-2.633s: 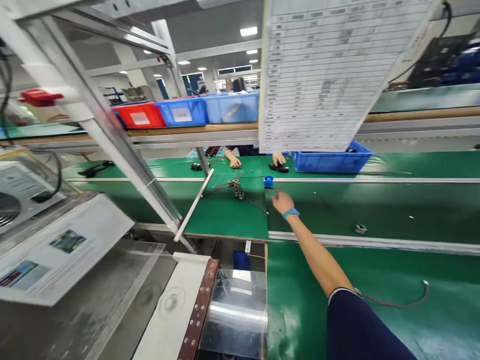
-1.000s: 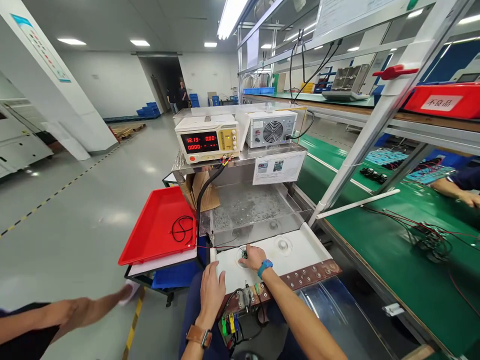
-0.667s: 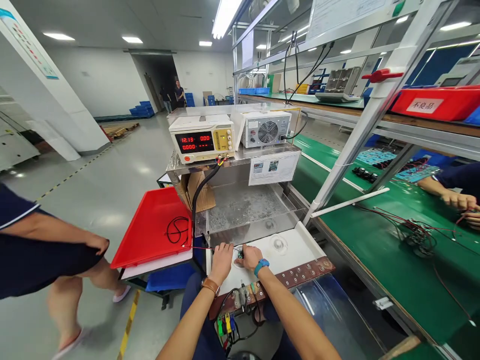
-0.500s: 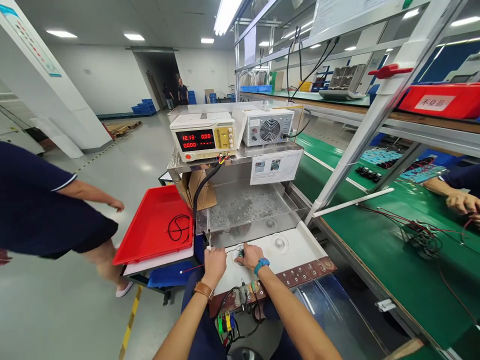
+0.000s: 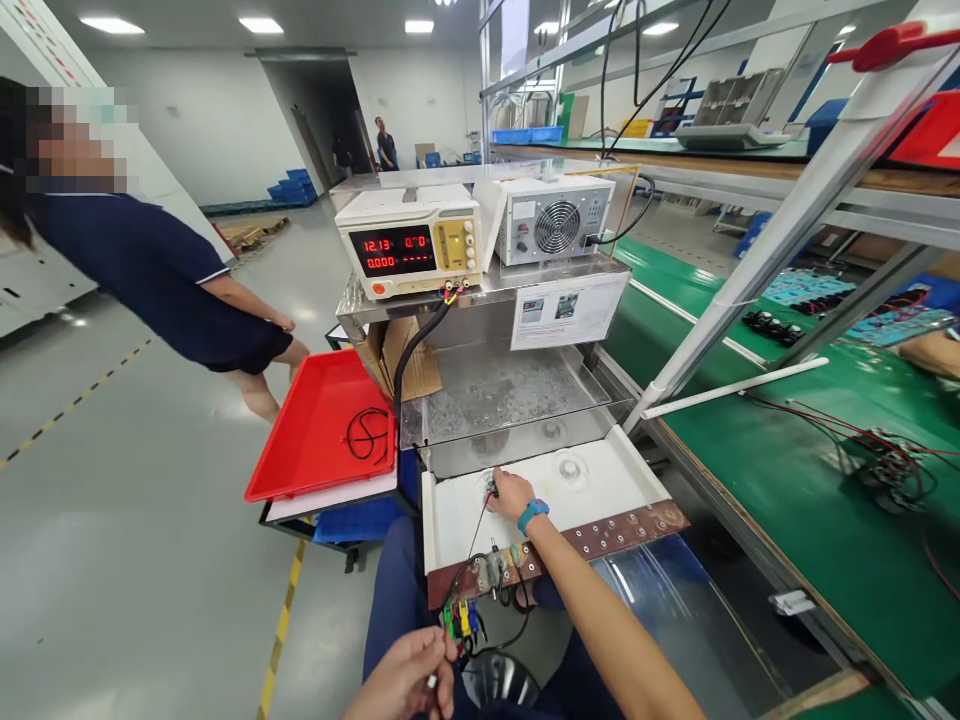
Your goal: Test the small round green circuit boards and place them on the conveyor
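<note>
My right hand (image 5: pixel 512 495) is closed on a small dark electronic part (image 5: pixel 491 488) at the left round fitting of the white tray (image 5: pixel 525 520). A thin dark wire (image 5: pixel 480 527) runs from this part toward my lap. Low in the view, my left hand (image 5: pixel 412 672) is closed with thumb and forefinger pinched on a thin wire, and a small white connector (image 5: pixel 432 682) shows below the fingers. Just beyond those fingertips hang green, yellow and blue alligator clips (image 5: pixel 466 618). Fingers partly hide the part's shape.
A power supply (image 5: pixel 409 245) with red digits stands on the metal shelf ahead. To the left is a red tray (image 5: pixel 319 430) holding a black cable (image 5: pixel 366 435). A green bench (image 5: pixel 750 480) runs along the right, with a wire bundle (image 5: pixel 889 465). Another person (image 5: pixel 165 270) walks at left.
My left hand has come from the tray's left side down toward my lap, beside the clips. My right hand stays at the round fitting. The person at left has moved farther away.
</note>
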Available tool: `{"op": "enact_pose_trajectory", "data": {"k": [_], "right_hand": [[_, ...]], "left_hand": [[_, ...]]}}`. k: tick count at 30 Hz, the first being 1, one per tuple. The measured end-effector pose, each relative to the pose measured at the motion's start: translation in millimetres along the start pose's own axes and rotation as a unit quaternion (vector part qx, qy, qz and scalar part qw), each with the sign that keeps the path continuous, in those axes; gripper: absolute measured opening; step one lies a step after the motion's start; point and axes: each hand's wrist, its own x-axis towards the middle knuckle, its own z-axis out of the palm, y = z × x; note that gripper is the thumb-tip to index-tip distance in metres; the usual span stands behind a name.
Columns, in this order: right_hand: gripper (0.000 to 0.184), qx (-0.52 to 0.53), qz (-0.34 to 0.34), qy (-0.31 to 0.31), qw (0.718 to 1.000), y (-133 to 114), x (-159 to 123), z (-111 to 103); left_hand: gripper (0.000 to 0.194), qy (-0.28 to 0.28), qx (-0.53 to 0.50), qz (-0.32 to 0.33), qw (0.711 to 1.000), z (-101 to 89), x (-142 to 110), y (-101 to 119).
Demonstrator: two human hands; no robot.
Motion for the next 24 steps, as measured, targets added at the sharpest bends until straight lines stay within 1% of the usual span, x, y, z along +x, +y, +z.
{"op": "enact_pose_trajectory", "data": {"k": [1, 3, 5, 7, 9, 12, 16, 21, 24], "right_hand": [[0.036, 0.005, 0.003, -0.003, 1.000, 0.7, 0.9, -0.2], [0.037, 0.011, 0.008, -0.010, 1.000, 2.2, 2.0, -0.6], [0.038, 0.016, 0.014, -0.014, 1.000, 3.5, 2.1, -0.6], [0.038, 0.019, 0.015, -0.008, 1.000, 4.5, 1.4, -0.3], [0.037, 0.019, 0.016, -0.001, 1.000, 4.8, 0.5, 0.0], [0.036, 0.018, 0.017, -0.003, 1.000, 4.6, 0.7, -0.4], [0.039, 0.022, 0.014, -0.012, 1.000, 5.3, 3.7, -1.6], [0.042, 0.018, 0.011, -0.016, 1.000, 7.5, 5.7, -1.0], [0.042, 0.014, 0.005, -0.007, 1.000, 7.9, 5.0, -0.5]], "left_hand": [[0.043, -0.014, -0.015, -0.002, 1.000, 11.0, 0.1, 3.1], [0.039, -0.034, -0.037, 0.011, 0.999, 33.1, 6.6, 17.9], [0.038, -0.038, -0.058, 0.051, 0.996, 52.1, 21.6, 38.7], [0.038, -0.025, -0.071, 0.099, 0.992, 65.6, 42.9, 57.5], [0.041, -0.001, -0.063, 0.125, 0.990, 73.5, 65.6, 69.4], [0.049, 0.035, -0.030, 0.135, 0.990, 76.6, 94.2, 74.3], [0.052, 0.070, 0.021, 0.148, 0.986, 70.2, 118.1, 72.5], [0.037, 0.128, 0.108, 0.185, 0.968, 60.6, 137.8, 68.4], [0.033, 0.141, 0.138, 0.182, 0.963, 58.6, 145.5, 60.9]]}}
